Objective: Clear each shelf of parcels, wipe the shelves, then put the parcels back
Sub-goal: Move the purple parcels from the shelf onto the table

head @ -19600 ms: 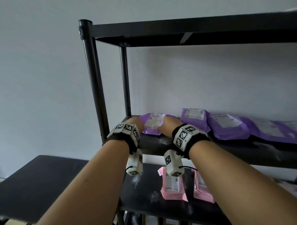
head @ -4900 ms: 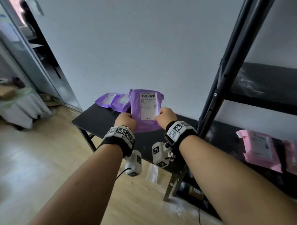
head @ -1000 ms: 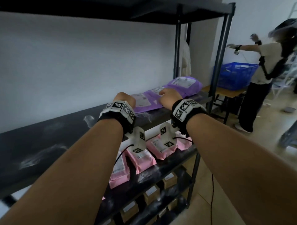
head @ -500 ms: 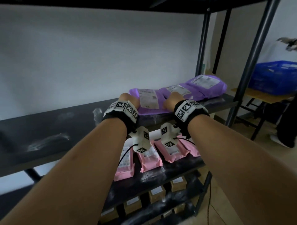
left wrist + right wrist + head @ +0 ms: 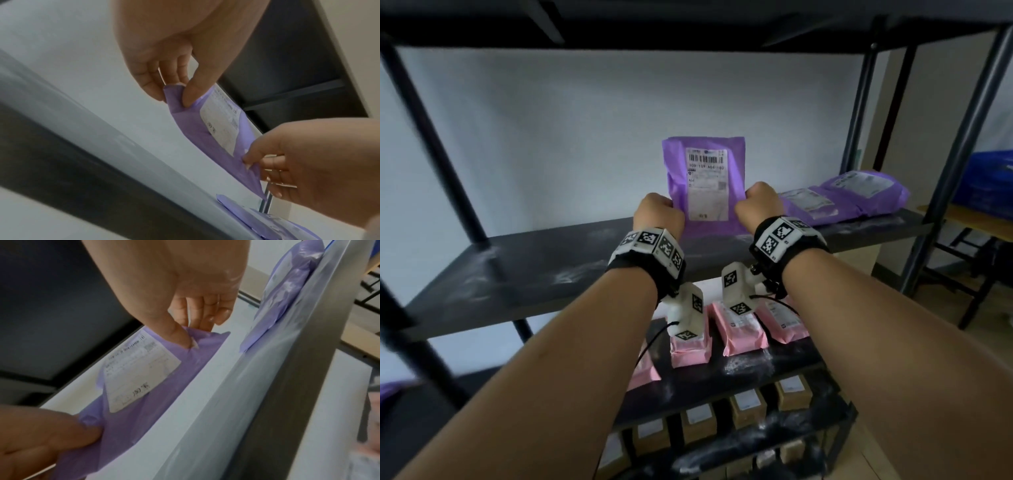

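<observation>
At the centre of the head view, the left hand (image 5: 659, 216) and the right hand (image 5: 758, 205) are holding a purple parcel (image 5: 703, 185) upright above the dusty black shelf (image 5: 524, 274), its white label facing the camera. Each hand is pinching a lower side edge of the parcel between thumb and curled fingers; both wrist views are showing the thumbs pressing the purple plastic against the fingers.

To the right of the held parcel, two more purple parcels (image 5: 846, 200) are lying flat on the same shelf, overlapping each other near the right-hand posts. Below the wrists, in the lower middle of the frame, pink parcels (image 5: 743, 330) are lying in a row on the next shelf down, and small brown boxes (image 5: 746, 406) are standing in a line on the shelf beneath that. A dark shelf board is running across the top of the frame, close above the parcel. At the right edge a blue crate (image 5: 989, 186) is sitting on a wooden table.
</observation>
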### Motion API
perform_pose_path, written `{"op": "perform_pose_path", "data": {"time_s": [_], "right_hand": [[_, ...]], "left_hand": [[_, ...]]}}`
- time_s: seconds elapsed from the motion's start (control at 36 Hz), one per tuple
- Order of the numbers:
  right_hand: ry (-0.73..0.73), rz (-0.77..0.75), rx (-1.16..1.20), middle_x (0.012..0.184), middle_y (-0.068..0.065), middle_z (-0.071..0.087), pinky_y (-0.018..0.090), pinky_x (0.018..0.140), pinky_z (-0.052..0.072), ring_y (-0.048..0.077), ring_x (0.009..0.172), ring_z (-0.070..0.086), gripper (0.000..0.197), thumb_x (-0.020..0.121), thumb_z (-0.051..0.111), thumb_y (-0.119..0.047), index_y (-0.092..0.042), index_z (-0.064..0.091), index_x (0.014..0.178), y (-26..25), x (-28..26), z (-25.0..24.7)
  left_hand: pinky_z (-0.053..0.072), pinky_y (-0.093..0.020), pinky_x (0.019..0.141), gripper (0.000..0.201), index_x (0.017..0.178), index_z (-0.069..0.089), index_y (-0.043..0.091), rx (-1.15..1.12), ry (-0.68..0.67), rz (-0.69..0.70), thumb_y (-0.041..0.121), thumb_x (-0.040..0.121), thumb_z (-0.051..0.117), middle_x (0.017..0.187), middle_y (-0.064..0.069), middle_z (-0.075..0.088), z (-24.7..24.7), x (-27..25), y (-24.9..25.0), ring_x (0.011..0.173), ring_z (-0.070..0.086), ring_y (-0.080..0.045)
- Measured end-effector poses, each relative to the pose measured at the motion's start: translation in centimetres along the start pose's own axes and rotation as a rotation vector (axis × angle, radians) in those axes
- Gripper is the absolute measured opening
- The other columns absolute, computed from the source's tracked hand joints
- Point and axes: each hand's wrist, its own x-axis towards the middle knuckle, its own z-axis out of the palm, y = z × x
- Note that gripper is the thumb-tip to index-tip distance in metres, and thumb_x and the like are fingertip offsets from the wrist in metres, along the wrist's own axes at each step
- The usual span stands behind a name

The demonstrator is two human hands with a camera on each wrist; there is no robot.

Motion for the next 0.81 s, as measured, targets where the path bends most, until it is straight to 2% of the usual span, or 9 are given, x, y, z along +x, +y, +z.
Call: {"op": "perform_pose_path", "data": {"time_s": [0.08, 0.14, 0.22, 0.31, 0.42, 0.47, 0.58, 0.67, 0.81], "right_hand": [[0.001, -0.009, 0.051, 0.081, 0.006, 0.052, 0.025, 0.051, 0.033, 0.025, 0.073, 0.052, 0.003, 0.085, 0.049, -0.007, -0.008, 0.05, 0.087, -2.5, -3.0, 1.2], [-0.008, -0.027, 0.084, 0.085, 0.004, 0.053, 0.024, 0.05, 0.033, 0.021, 0.071, 0.052, 0.007, 0.087, 0.049, -0.008, -0.009, 0.05, 0.094, -4.1, -5.3, 2.0], [-0.022, -0.054, 0.124, 0.091, 0.004, 0.054, 0.025, 0.05, 0.033, 0.021, 0.072, 0.051, 0.008, 0.088, 0.048, -0.009, -0.01, 0.048, 0.096, -6.3, -8.7, 3.3], [-0.038, -0.072, 0.169, 0.092, 0.004, 0.056, 0.027, 0.054, 0.037, 0.019, 0.07, 0.052, 0.009, 0.087, 0.047, -0.008, -0.01, 0.05, 0.095, -8.5, -12.3, 4.8], [-0.067, -0.106, 0.218, 0.092, 0.005, 0.061, 0.028, 0.056, 0.042, 0.022, 0.073, 0.057, 0.011, 0.084, 0.049, -0.009, -0.011, 0.052, 0.094, -11.3, -16.9, 6.9], [-0.09, -0.125, 0.229, 0.093, 0.003, 0.06, 0.025, 0.052, 0.039, 0.02, 0.072, 0.055, 0.014, 0.084, 0.05, -0.009, -0.012, 0.054, 0.098, -12.6, -19.2, 8.0], [-0.161, -0.174, 0.276, 0.092, 0.0, 0.063, 0.035, 0.073, 0.053, 0.022, 0.081, 0.062, 0.015, 0.084, 0.052, -0.011, -0.015, 0.056, 0.098, -15.2, -23.7, 11.0], [-0.228, -0.196, 0.296, 0.089, 0.001, 0.062, 0.03, 0.063, 0.049, 0.018, 0.073, 0.059, 0.012, 0.085, 0.052, -0.011, -0.012, 0.056, 0.097, -17.0, -27.0, 13.5], [-0.351, -0.232, 0.345, 0.088, 0.0, 0.063, 0.031, 0.066, 0.053, 0.017, 0.075, 0.061, 0.012, 0.085, 0.053, -0.013, -0.015, 0.057, 0.097, -19.8, -32.0, 17.8]], "left_hand": [[0.039, -0.025, 0.066, 0.017, 0.092, 0.064, 0.014, -0.028, 0.052, -0.013, 0.009, 0.081, 0.052, 0.082, -0.002, 0.06, -3.2, -1.4, -1.9, 0.076, 0.054, -0.023], [0.038, -0.025, 0.065, 0.016, 0.09, 0.062, 0.014, -0.029, 0.074, -0.018, 0.008, 0.079, 0.052, 0.082, -0.002, 0.059, -5.4, -2.4, -3.5, 0.078, 0.055, -0.024], [0.035, -0.023, 0.059, 0.01, 0.084, 0.057, 0.014, -0.021, 0.116, -0.028, 0.008, 0.078, 0.052, 0.074, -0.001, 0.054, -8.7, -4.2, -5.8, 0.074, 0.051, -0.023], [0.035, -0.023, 0.061, 0.009, 0.08, 0.055, 0.016, -0.02, 0.161, -0.025, 0.008, 0.078, 0.054, 0.073, 0.0, 0.053, -12.0, -6.4, -8.1, 0.071, 0.048, -0.022], [0.027, -0.024, 0.045, 0.016, 0.063, 0.045, 0.016, -0.014, 0.195, -0.027, 0.004, 0.072, 0.05, 0.056, 0.002, 0.042, -16.1, -8.9, -11.7, 0.051, 0.038, -0.016], [0.028, -0.025, 0.047, 0.011, 0.067, 0.048, 0.014, -0.026, 0.22, -0.05, 0.004, 0.072, 0.05, 0.057, 0.002, 0.044, -18.1, -10.2, -13.5, 0.052, 0.04, -0.016], [0.038, -0.026, 0.061, 0.009, 0.076, 0.058, 0.012, -0.063, 0.283, -0.123, 0.007, 0.074, 0.051, 0.065, 0.0, 0.054, -22.3, -12.6, -17.4, 0.065, 0.052, -0.022], [0.039, -0.028, 0.063, 0.012, 0.078, 0.057, 0.013, -0.064, 0.326, -0.168, 0.005, 0.075, 0.05, 0.072, -0.003, 0.057, -25.4, -14.1, -20.5, 0.071, 0.053, -0.025], [0.036, -0.029, 0.064, 0.012, 0.082, 0.056, 0.012, -0.016, 0.383, -0.269, 0.005, 0.075, 0.05, 0.073, -0.003, 0.055, -30.2, -16.3, -25.6, 0.07, 0.051, -0.024]]}}
